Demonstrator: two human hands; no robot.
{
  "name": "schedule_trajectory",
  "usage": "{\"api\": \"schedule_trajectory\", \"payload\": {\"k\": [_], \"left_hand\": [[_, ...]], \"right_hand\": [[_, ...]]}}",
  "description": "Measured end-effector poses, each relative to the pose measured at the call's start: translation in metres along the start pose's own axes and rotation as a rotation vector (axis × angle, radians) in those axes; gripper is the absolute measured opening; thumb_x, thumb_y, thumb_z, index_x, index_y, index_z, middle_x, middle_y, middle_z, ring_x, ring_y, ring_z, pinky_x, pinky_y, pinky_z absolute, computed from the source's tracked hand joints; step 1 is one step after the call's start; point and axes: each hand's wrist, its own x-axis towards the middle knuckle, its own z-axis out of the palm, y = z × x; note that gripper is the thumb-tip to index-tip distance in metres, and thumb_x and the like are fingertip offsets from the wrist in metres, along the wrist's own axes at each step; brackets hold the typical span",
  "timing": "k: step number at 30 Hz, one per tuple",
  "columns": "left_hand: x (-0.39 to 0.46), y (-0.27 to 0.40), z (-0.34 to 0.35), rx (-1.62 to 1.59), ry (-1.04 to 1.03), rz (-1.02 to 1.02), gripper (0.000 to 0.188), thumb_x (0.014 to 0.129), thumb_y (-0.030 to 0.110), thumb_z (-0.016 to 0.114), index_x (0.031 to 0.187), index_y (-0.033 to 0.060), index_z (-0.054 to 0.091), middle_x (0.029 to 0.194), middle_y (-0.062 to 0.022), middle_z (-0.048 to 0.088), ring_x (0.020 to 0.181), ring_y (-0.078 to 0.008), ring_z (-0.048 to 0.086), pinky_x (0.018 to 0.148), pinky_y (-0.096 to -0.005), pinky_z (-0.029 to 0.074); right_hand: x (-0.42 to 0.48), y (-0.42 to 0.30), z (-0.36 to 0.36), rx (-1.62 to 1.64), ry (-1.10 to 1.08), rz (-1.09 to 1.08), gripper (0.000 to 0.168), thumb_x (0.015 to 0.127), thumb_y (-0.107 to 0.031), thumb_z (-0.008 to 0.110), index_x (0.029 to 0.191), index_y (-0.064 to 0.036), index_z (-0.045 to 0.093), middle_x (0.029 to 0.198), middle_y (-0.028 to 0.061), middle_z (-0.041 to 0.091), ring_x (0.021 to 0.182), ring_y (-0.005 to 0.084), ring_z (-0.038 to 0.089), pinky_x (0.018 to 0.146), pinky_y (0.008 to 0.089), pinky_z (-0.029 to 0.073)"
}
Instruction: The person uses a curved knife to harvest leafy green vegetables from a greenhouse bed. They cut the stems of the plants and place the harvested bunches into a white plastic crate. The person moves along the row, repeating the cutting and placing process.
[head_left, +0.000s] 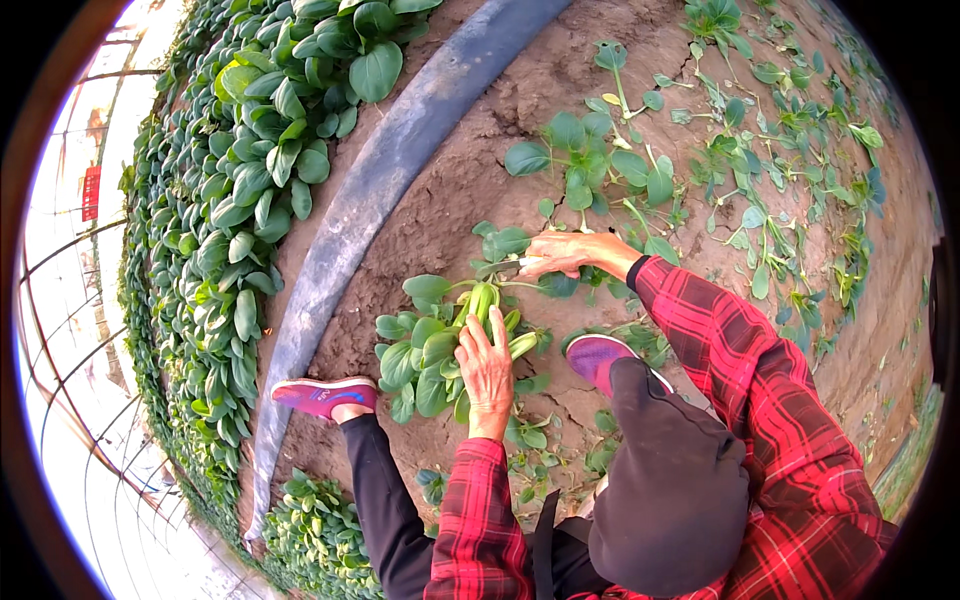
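My left hand (486, 367) grips a green leafy head that looks like bok choy (480, 300), fingers lying over its pale stalks. Its dark leaves spread out to the left, low over the soil. Just above, my right hand (566, 253) is closed around the light handle of a small knife (501, 267). The blade points left and sits close to the stalk base; whether it touches cannot be told. Loose leaves (506, 241) lie around the blade and below my right hand.
A flat dark hose (375, 187) curves along the soil. Left of it stands a dense bed of leafy greens (247, 172). Small plants and scattered leaves (757, 217) cover the ground at right. My shoes (326, 396) flank the work spot.
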Motion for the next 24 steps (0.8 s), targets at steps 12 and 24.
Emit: {"api": "schedule_trajectory", "payload": {"k": [12, 24], "left_hand": [[0.021, 0.004, -0.010, -0.103, -0.138, -0.204, 0.049, 0.059, 0.011, 0.069, 0.100, 0.0016, 0.045, 0.113, -0.0237, 0.045, 0.090, -0.0263, 0.049, 0.075, -0.0351, 0.039], [0.011, 0.011, 0.009, -0.067, -0.061, -0.281, 0.044, 0.055, 0.008, 0.070, 0.092, 0.0059, 0.045, 0.090, -0.0105, 0.044, 0.084, -0.0250, 0.047, 0.070, -0.0339, 0.037]], "right_hand": [[0.024, 0.039, 0.005, -0.187, -0.056, -0.339, 0.051, 0.087, -0.053, 0.047, 0.099, -0.004, 0.054, 0.097, 0.0088, 0.048, 0.097, 0.0200, 0.048, 0.079, 0.0334, 0.039], [0.030, 0.028, 0.012, -0.413, -0.086, -0.319, 0.040, 0.090, -0.042, 0.045, 0.096, -0.003, 0.050, 0.094, 0.0117, 0.047, 0.094, 0.0269, 0.047, 0.082, 0.0357, 0.039]]}}
